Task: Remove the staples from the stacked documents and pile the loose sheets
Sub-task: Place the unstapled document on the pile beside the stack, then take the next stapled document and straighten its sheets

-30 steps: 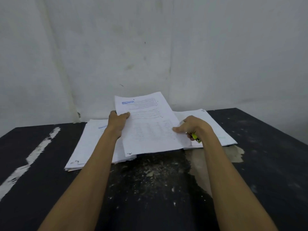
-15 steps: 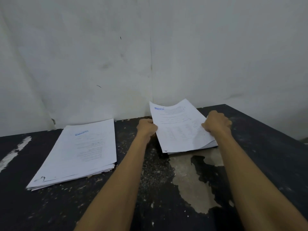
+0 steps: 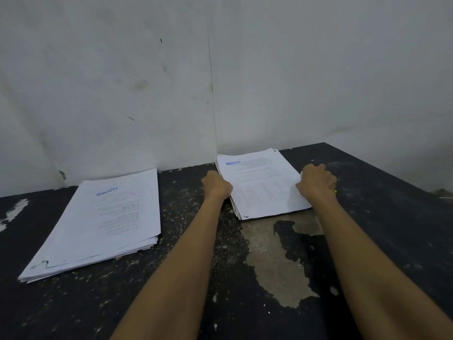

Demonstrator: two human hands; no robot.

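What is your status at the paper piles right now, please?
Sides of the right pile gripped by left hand and right hand. The left pile lies apart. Nothing in the way.

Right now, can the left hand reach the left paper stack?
Probably yes. The left hand sits at the left edge of the right pile, and only bare table lies between it and the left paper stack.

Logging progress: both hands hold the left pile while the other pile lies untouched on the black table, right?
No: the head view shows the left hand and right hand holding the right pile; the left pile lies untouched on the black table.
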